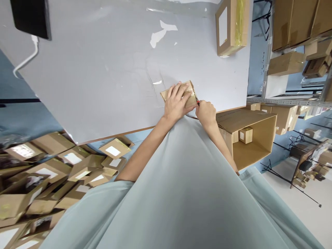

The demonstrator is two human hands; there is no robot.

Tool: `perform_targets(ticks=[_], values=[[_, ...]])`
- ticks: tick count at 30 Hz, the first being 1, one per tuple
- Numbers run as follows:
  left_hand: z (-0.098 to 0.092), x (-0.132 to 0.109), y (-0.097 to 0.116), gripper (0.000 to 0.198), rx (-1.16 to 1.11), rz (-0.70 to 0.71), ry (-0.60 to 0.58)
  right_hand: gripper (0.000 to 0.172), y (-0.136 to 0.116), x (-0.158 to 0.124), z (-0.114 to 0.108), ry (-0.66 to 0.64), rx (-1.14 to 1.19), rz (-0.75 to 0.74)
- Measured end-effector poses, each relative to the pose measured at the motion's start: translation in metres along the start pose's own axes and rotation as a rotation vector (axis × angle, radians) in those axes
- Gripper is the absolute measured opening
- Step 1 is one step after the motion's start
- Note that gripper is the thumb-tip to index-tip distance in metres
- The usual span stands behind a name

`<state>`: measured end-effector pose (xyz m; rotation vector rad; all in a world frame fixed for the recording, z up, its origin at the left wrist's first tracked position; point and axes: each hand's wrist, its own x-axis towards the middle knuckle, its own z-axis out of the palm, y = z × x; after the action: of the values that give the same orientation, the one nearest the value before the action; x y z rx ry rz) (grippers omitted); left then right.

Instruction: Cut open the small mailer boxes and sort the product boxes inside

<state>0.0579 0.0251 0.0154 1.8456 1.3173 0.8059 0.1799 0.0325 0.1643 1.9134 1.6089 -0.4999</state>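
Note:
A small brown cardboard box (pixel 191 100) with shiny clear tape lies at the front edge of the pale grey table (pixel 103 79). Across its top rests my left hand (pixel 175 103), fingers spread and pressing on the cardboard. My right hand (pixel 206 112) is closed at the right side of the box around a small red and black tool (pixel 198 103), mostly hidden by the fingers. The tool's tip meets the box's right edge.
A taped box (pixel 224 29) stands at the table's back right, and a black device (pixel 29 17) with a white cable lies back left. A large open carton (pixel 255 145) holds small boxes. Many boxes (pixel 54 169) are piled lower left; shelves (pixel 287 100) stand right.

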Motion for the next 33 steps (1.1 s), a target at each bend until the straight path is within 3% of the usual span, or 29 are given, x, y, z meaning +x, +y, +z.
perform_targets(ticks=[7,13,24,33], values=[[-0.009,-0.005,-0.007,0.073,0.074,-0.006,-0.041,0.04,0.021,-0.024,-0.017,0.049,0.119,-0.069],[-0.017,-0.012,-0.009,0.07,0.126,-0.061,-0.076,0.041,0.031,-0.007,-0.009,0.057,0.169,-0.227],[-0.003,0.0,-0.003,0.067,0.091,-0.072,-0.072,0.042,0.014,0.005,0.005,-0.021,0.032,-0.066],[-0.007,0.001,-0.005,0.072,0.078,-0.07,-0.067,0.041,0.018,0.006,-0.001,-0.002,0.066,-0.12]])
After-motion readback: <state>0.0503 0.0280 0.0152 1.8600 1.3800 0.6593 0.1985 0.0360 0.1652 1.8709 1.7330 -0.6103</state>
